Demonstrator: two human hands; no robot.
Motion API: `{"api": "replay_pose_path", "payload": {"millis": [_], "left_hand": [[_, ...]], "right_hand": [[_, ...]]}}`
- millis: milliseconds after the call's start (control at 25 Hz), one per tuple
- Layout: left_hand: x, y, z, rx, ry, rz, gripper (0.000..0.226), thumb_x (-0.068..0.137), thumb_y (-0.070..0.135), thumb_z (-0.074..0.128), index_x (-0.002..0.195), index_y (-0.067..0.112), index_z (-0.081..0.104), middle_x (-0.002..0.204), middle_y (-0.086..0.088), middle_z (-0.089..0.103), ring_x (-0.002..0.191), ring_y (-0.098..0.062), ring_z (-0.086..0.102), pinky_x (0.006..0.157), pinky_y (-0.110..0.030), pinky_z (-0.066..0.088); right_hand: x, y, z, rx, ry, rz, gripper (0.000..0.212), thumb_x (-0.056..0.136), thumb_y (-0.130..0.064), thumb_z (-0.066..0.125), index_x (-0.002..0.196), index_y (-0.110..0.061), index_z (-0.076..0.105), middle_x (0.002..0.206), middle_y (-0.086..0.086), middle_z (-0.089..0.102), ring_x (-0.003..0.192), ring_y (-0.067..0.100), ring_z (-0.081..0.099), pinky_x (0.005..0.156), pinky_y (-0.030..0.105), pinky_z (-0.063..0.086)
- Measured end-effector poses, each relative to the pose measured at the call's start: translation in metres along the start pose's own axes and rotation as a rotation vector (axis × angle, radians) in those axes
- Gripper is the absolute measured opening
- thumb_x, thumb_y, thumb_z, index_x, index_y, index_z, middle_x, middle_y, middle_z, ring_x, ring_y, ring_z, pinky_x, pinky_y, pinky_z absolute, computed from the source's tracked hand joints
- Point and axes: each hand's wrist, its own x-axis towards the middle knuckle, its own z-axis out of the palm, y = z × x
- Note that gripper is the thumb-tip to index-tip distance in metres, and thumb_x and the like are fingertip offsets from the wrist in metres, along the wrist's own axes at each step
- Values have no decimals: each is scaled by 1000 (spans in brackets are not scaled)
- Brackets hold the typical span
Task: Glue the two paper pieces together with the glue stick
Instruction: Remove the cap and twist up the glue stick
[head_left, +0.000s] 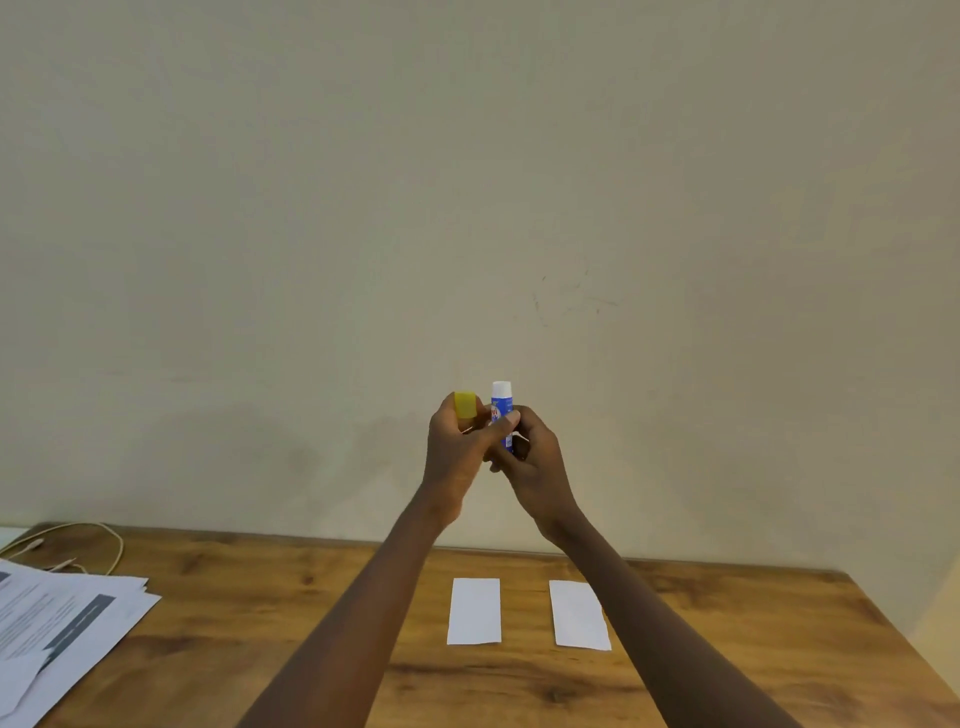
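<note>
Closest in, two plain white paper strips (474, 611) (579, 615) lie flat side by side on the wood-grain worktop (260, 597), not touching. Held up above them, the right hand (537, 462) grips the blue-labelled glue stick (502, 413) upright, white tip bare, while the left hand (454, 449) pinches its boxy yellow cap (465, 404) just beside it.

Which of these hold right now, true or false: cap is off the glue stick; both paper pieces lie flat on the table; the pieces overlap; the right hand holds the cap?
1. The cap is off the glue stick: true.
2. Both paper pieces, left paper piece and right paper piece, lie flat on the table: true.
3. The pieces overlap: false, they lie apart, side by side.
4. The right hand holds the cap: false, the left hand holds it.
</note>
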Motion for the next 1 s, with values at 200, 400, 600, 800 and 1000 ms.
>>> {"api": "replay_pose_path", "payload": {"millis": [200, 400, 600, 800, 1000], "left_hand": [[2, 6, 7, 11, 99, 106, 25, 77, 15, 66, 68, 14, 42, 70, -6, 54, 75, -20, 64, 55, -15, 55], [3, 8, 5, -1, 107, 131, 26, 77, 13, 65, 70, 17, 41, 77, -8, 60, 81, -24, 65, 59, -15, 55], [7, 13, 7, 55, 190, 169, 27, 74, 12, 69, 68, 17, 43, 67, -4, 54, 68, -21, 58, 55, -8, 50], [11, 18, 4, 121, 160, 171, 31, 76, 12, 67, 63, 18, 40, 70, -11, 53, 71, -27, 55, 57, -11, 48], [10, 22, -1, 59, 106, 127, 28, 78, 11, 64, 65, 13, 39, 94, -39, 61, 90, -48, 61, 78, -39, 52]], "right_hand": [[-9, 0, 9, 69, 272, 4, 41, 72, -7, 70, 105, -11, 45, 91, -6, 56, 77, 10, 62, 67, 10, 52], [-8, -4, 8, 87, 372, -22, 30, 69, -8, 73, 92, -8, 55, 82, 2, 60, 71, 15, 63, 66, 7, 52], [-2, -6, 8, 31, 379, -29, 25, 72, -9, 70, 94, -2, 61, 84, 2, 63, 68, 14, 63, 67, 12, 53], [-1, -5, 9, 59, 218, 47, 15, 88, -10, 50, 93, 2, 57, 73, 6, 61, 50, 5, 58, 53, 9, 49], [-4, -8, 13, 442, 89, 241, 35, 97, -22, 25, 86, -15, 57, 71, 3, 60, 56, 11, 59, 55, 18, 50]]}}
